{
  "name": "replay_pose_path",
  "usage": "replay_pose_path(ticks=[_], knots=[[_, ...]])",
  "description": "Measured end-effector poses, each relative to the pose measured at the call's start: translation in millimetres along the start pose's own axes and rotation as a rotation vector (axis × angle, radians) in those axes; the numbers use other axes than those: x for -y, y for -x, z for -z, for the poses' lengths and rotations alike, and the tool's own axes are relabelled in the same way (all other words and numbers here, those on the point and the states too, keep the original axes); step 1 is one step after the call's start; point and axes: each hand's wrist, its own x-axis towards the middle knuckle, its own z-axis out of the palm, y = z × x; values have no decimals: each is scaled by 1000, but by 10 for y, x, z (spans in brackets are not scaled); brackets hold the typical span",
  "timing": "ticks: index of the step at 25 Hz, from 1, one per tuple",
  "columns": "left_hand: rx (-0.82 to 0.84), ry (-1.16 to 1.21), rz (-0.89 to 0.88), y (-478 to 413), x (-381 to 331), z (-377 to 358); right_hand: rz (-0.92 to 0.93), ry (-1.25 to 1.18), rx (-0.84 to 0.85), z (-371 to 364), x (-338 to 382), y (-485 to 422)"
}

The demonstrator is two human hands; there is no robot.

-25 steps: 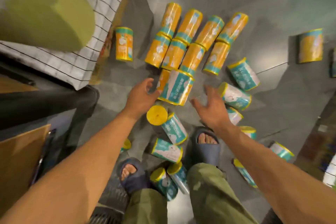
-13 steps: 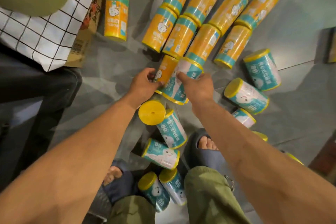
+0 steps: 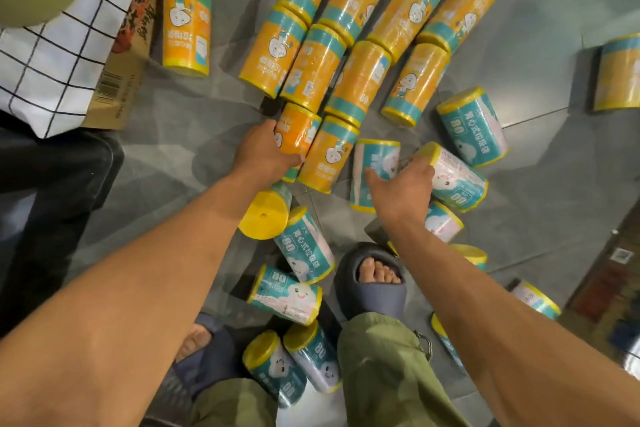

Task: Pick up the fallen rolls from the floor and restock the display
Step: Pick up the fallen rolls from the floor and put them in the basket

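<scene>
Two rows of orange rolls (image 3: 313,66) lie side by side on the grey floor. Below them my left hand (image 3: 261,151) grips the side of another orange roll (image 3: 299,126), which lies against a second one (image 3: 329,154). My right hand (image 3: 403,189) is spread open, its thumb on a teal roll (image 3: 377,158) and its fingertips against another teal roll (image 3: 457,178). A roll standing on end shows its yellow cap (image 3: 265,215) under my left wrist. Several more teal rolls (image 3: 304,250) lie scattered around my feet.
A cardboard box (image 3: 119,74) and a checked cloth (image 3: 52,52) sit at the left, with a lone orange roll (image 3: 187,26) beside them. My sandalled feet (image 3: 375,276) stand among the rolls. One roll (image 3: 618,71) lies far right. A dark shelf edge (image 3: 614,288) is at the lower right.
Both hands reached down to the rolls. The teal roll under my right hand has shifted right, uncovering an orange roll. My left hand has closed on the orange roll beside it.
</scene>
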Motion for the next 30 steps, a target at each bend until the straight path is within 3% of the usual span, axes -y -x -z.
replay_pose_path(ticks=[3,5,7,13,17,23,30], knots=[[-57,-15,-13,124,-25,65,238,-47,-89,43,32,208],[-137,-19,-41,231,-2,153,297,-97,70,-28,131,296],[-198,16,-99,292,50,244,262,-132,185,-219,277,296],[-246,232,-180,309,229,401,60,-57,23,-886,656,144],[-277,329,-197,496,261,538,117,-175,28,-906,598,169],[-279,493,-49,1466,6,934,167,-311,144,269,673,992],[-384,847,176,4058,-589,1486,247,-229,358,2351,770,2738]])
